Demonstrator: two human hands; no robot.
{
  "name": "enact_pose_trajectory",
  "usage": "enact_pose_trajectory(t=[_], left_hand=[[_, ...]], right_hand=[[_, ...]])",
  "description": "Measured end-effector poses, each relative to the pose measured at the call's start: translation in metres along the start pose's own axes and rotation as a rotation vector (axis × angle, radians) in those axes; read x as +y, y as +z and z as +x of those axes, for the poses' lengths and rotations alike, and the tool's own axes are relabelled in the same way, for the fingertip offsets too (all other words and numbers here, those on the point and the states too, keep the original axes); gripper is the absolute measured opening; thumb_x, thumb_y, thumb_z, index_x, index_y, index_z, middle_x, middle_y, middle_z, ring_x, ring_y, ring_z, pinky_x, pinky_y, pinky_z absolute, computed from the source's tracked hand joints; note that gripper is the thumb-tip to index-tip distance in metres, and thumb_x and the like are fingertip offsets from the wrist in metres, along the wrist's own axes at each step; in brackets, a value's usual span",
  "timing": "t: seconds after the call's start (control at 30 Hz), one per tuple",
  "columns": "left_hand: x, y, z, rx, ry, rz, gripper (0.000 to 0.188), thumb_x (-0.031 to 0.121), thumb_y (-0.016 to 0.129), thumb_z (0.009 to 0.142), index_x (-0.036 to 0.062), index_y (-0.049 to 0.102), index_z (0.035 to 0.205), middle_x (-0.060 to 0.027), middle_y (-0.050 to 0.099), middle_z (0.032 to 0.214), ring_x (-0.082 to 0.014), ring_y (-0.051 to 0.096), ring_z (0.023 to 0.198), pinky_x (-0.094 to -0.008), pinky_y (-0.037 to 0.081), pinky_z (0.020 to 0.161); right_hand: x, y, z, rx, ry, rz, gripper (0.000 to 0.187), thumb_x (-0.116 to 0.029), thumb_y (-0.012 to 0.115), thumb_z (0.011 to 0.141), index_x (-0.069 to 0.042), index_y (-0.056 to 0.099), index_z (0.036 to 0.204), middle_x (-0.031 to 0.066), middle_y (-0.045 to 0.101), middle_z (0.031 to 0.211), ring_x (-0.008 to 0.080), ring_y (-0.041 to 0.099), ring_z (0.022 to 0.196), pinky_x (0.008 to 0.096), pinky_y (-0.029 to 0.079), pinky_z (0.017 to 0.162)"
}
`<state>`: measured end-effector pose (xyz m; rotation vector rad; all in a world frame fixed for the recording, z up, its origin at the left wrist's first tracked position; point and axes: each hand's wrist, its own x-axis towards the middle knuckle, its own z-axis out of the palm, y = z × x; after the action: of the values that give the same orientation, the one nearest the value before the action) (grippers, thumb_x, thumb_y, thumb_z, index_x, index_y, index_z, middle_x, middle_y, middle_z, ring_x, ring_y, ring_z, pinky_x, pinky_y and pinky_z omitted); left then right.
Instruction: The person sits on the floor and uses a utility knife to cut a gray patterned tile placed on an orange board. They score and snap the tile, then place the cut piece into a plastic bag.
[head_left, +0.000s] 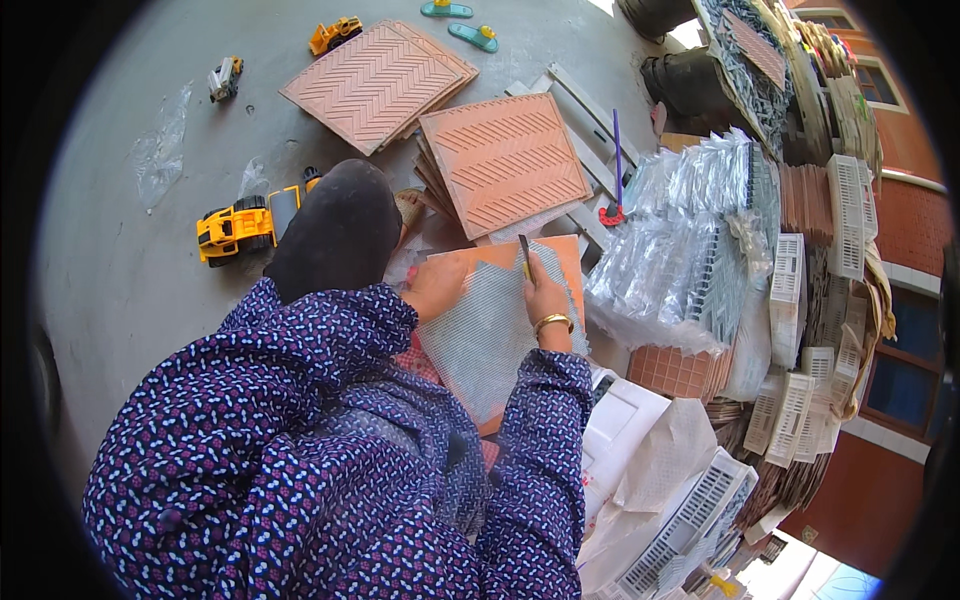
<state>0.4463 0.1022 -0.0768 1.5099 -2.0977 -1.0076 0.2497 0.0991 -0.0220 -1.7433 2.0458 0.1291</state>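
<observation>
A grey-blue sheet with a fine mesh-like pattern [480, 335] lies over an orange board [566, 262] in front of me. The board's orange edges show along the top, the right side and the bottom. My right hand [545, 305], with a gold bangle at the wrist, is closed around a slim dark knife-like tool [526, 258] above the sheet's upper right part. At the upper left edge of the sheet rests my left hand [438, 287], its fingers curled. What those fingers hold, if anything, is hidden.
Patterned terracotta-coloured boards [505, 165] are stacked ahead, with another stack [375, 85] beyond. Plastic-wrapped grey strips [670, 235] and white slotted trays [788, 290] crowd the right. My dark-clad knee [345, 225] is beside a yellow toy truck [235, 230]. A purple stick [618, 160] leans ahead.
</observation>
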Motion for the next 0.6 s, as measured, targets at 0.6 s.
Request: enact_pose_trajectory(t=[0.6], left_hand=[[0.008, -0.005, 0.005, 0.006, -0.067, -0.111, 0.014, 0.015, 0.061, 0.07, 0.0029, 0.055, 0.068, -0.0163, 0.057, 0.076, -0.0334, 0.055, 0.073, -0.0417, 0.042, 0.063]], right_hand=[[0.004, 0.013, -0.053, 0.005, 0.04, 0.3, 0.053, -0.008, 0.052, 0.079, -0.019, 0.038, 0.128, 0.0196, 0.06, 0.075, 0.031, 0.059, 0.059, 0.039, 0.048, 0.057]])
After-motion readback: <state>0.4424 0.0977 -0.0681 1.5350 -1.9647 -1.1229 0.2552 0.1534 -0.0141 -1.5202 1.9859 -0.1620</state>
